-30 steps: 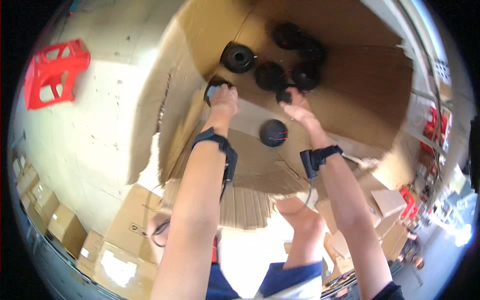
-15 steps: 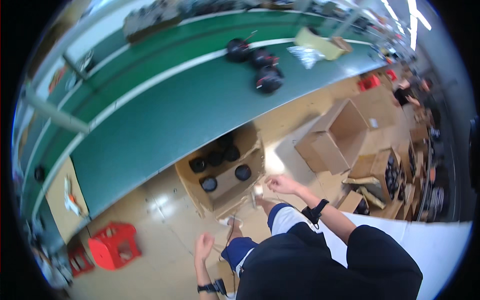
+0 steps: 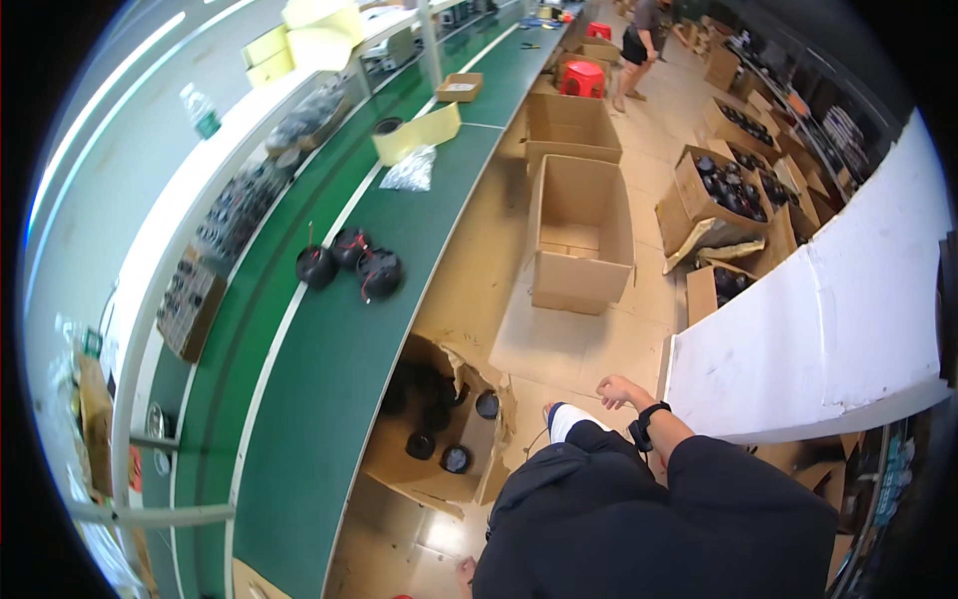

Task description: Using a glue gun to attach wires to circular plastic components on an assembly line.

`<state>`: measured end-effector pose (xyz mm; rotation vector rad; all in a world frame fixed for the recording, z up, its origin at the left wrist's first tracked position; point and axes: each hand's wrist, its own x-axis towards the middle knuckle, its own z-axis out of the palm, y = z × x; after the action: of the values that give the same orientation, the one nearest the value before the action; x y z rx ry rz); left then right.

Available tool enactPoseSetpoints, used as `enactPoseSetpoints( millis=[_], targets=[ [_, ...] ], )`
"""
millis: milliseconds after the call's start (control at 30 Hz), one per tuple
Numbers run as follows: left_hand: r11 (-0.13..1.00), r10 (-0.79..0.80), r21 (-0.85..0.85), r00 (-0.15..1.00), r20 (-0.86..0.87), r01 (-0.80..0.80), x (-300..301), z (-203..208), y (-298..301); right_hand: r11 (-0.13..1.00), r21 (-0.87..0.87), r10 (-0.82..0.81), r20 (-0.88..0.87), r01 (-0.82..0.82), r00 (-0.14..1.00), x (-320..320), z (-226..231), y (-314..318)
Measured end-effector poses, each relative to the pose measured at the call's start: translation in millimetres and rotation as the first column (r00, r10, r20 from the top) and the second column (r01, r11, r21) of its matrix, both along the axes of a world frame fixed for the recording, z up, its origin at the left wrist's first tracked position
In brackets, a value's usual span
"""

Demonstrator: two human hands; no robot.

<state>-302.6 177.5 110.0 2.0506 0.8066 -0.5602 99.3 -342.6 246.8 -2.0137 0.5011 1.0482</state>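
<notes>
My right hand (image 3: 621, 391) hangs free beside my right leg, fingers loosely bent and apart, with nothing in it. A dark band with a small device sits on that wrist. Only a sliver of my left hand (image 3: 466, 573) shows by my body at the lower edge, its fingers hidden. Ahead and left of my legs stands an open cardboard box (image 3: 394, 479) with a torn rim, partly under the bench. Several black round parts (image 3: 456, 459) lie inside it. Three black round housings (image 3: 379, 275) with red wires sit on the green workbench (image 3: 299, 399); neither hand touches them.
An empty cardboard carton (image 3: 584, 265) stands open on the floor ahead. Boxes of black parts (image 3: 733, 190) line the right side. A white panel (image 3: 798, 339) rises close on my right. Farther off are a red stool (image 3: 582, 79) and a person (image 3: 639, 45).
My view has swung right along the bench. The torn box and housings now appear farther left and lower in relation to me. My left hand has mostly passed out of sight.
</notes>
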Motion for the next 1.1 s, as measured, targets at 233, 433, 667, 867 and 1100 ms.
enactPoseSetpoints(
  millis=[233,433,667,867,1100],
  targets=[
    [0.897,0.316,-0.277,0.938,-0.145,-0.345,251.0,77.1,-22.1,0.989,-0.042,-0.149,-0.195,0.144,0.969,33.5,-10.2,-121.8],
    [0.92,-0.144,-0.381,0.983,-0.11,0.092,459.2,82.7,-122.6,0.934,-0.171,-0.331,-0.078,0.314,0.94,178.1,-58.5,-263.7],
    [0.786,-0.602,-0.087,0.79,0.116,0.612,798.6,2.1,-390.1,0.855,-0.351,-0.225,0.413,0.382,0.882,353.2,-187.7,-406.1],
    [0.896,-0.433,0.127,0.901,0.034,0.426,943.7,-83.8,-529.2,0.695,-0.122,-0.701,0.104,0.708,0.706,420.8,-282.0,-406.9],
    [0.914,-0.337,0.223,0.94,-0.043,0.338,866.9,-131.5,-496.2,0.883,-0.191,-0.334,0.385,0.428,0.86,442.9,-294.8,-426.3]
  ],
)
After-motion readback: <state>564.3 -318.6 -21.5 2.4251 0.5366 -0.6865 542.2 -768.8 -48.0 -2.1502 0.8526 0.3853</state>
